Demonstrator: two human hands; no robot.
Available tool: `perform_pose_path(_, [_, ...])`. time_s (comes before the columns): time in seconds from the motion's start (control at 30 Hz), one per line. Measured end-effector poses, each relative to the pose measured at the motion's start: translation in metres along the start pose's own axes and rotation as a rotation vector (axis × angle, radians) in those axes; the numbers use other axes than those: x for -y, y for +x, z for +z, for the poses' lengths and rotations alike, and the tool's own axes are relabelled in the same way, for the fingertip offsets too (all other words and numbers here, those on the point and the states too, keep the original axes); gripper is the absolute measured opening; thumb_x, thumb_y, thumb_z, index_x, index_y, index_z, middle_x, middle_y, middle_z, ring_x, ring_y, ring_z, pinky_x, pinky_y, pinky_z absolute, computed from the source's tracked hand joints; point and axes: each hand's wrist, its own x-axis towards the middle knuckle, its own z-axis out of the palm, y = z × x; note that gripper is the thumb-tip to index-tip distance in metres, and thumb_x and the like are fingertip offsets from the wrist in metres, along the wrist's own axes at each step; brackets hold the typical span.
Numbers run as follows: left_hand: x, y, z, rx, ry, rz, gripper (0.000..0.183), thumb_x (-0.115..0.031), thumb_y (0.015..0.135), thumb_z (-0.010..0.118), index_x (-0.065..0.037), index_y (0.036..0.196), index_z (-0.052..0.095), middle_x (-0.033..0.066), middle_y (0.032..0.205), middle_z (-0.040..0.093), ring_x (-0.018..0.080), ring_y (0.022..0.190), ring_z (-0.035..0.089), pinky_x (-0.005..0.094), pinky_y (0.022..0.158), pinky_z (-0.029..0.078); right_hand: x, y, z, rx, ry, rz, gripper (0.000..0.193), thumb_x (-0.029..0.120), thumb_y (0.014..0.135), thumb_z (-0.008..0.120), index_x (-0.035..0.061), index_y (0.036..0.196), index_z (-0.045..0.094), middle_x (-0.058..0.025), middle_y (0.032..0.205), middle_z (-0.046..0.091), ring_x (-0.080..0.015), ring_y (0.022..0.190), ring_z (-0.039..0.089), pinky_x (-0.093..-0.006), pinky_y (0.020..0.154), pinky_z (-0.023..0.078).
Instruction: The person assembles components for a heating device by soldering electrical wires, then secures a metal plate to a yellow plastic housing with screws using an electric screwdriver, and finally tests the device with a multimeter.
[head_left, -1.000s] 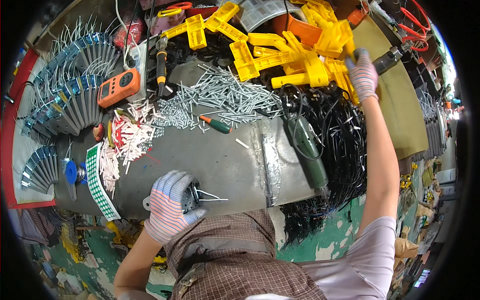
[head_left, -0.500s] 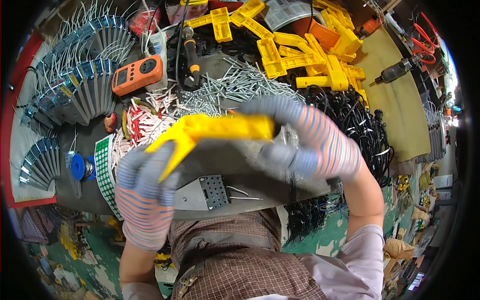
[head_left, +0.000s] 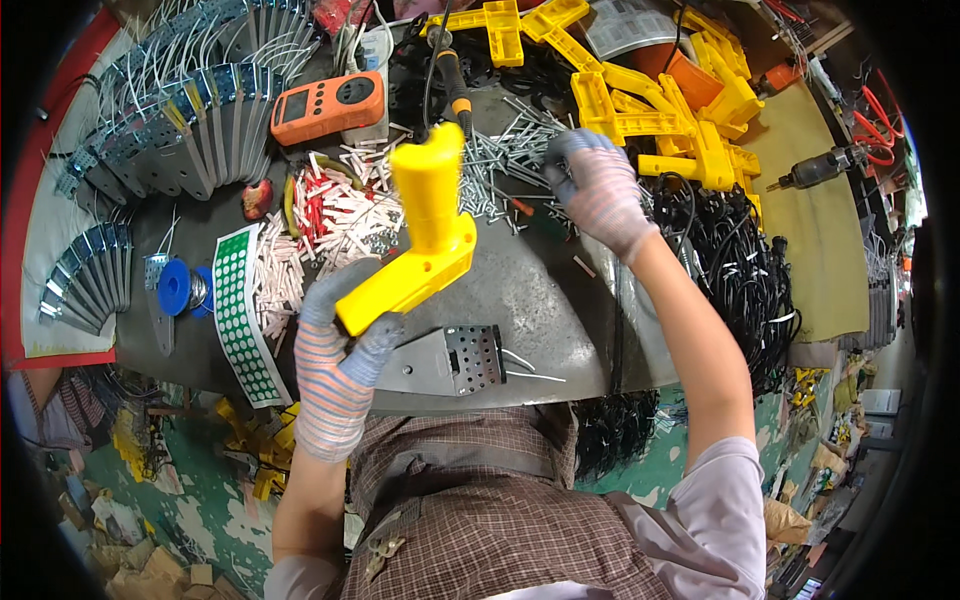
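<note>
My left hand (head_left: 345, 365), in a striped grey-fingered glove, is closed round one arm of a yellow plastic handle housing (head_left: 425, 240). The housing is held tilted above the near part of the bench, its thicker round end pointing up and away from me. My right hand (head_left: 598, 190), gloved alike, is at the right edge of a heap of long silver screws (head_left: 505, 150). Its fingers are bent in; what lies between them, if anything, is hidden. Below the housing, a grey metal plate with a perforated bracket (head_left: 450, 362) and two white wires lies near the front edge.
White and red small sleeves (head_left: 335, 225) lie beside an orange meter (head_left: 328, 107). Metal plates with wires (head_left: 200, 130) stand in rows at left, near a blue spool (head_left: 174, 287) and a green-dotted sheet (head_left: 240, 320). Yellow housings (head_left: 650, 120), black cables (head_left: 735, 250) and a power screwdriver (head_left: 815, 168) are right.
My right hand has let go of the yellow housing and moved away to the screws. My left hand has turned the housing from lying crosswise to pointing away from me. The view has shifted slightly.
</note>
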Motion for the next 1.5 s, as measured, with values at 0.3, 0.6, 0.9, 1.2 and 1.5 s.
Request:
perform_pose_path(0.3, [0.002, 0.003, 0.02, 0.11, -0.012, 0.013, 0.045, -0.006, 0.087, 0.069, -0.003, 0.126, 0.049, 0.0119, 0.122, 0.057, 0.018, 0.108, 0.058, 0.0312, 0.094, 0.048, 0.056, -0.076, -0.061, 0.017, 0.675, -0.067, 0.019, 0.014, 0.084, 0.068, 0.0022, 0.097, 0.062, -0.0162, 0.088, 0.063, -0.0348, 0.086, 0.062, -0.0412, 0.075, 0.049])
perform_pose_path(0.6, [-0.004, -0.01, 0.016, 0.293, 0.154, 0.134, 0.046, 0.0, 0.084, 0.07, -0.007, 0.126, 0.052, 0.01, 0.119, 0.059, 0.0161, 0.101, 0.06, 0.0262, 0.082, 0.052, 0.059, -0.101, -0.067, 0.269, 1.275, 0.277, 0.021, 0.017, 0.082, 0.074, 0.0048, 0.098, 0.066, -0.0104, 0.089, 0.066, -0.0193, 0.082, 0.064, -0.0303, 0.072, 0.049])
perform_pose_path(0.9, [-0.003, -0.015, -0.001, 0.233, 0.277, 0.226, 0.045, -0.002, 0.086, 0.07, -0.005, 0.126, 0.05, 0.0092, 0.116, 0.058, 0.0175, 0.098, 0.061, 0.0287, 0.085, 0.052, 0.055, -0.069, -0.046, 0.416, 1.203, -0.014, 0.042, 0.032, 0.077, 0.078, 0.0042, 0.104, 0.063, -0.013, 0.09, 0.065, -0.0292, 0.087, 0.064, -0.0394, 0.079, 0.051])
perform_pose_path(1.2, [-0.001, -0.012, -0.001, -0.053, 0.183, 0.163, 0.044, -0.007, 0.087, 0.069, -0.004, 0.127, 0.05, 0.0114, 0.121, 0.059, 0.0175, 0.105, 0.059, 0.0298, 0.09, 0.049, 0.001, 0.02, 0.004, 0.355, -0.204, -0.244, 0.019, 0.024, 0.084, 0.06, 0.0102, 0.095, 0.069, -0.015, 0.096, 0.065, -0.0369, 0.093, 0.062, -0.045, 0.083, 0.05])
perform_pose_path(1.5, [-0.001, -0.014, 0.016, 0.02, 0.026, 0.088, 0.042, -0.003, 0.086, 0.07, -0.002, 0.123, 0.05, 0.0118, 0.118, 0.058, 0.0182, 0.107, 0.06, 0.0301, 0.09, 0.052, 0.068, -0.068, -0.06, 0.065, 0.716, -0.178, 0.02, 0.017, 0.088, 0.063, 0.0025, 0.101, 0.059, -0.0156, 0.088, 0.062, -0.0366, 0.082, 0.062, -0.0422, 0.075, 0.05])
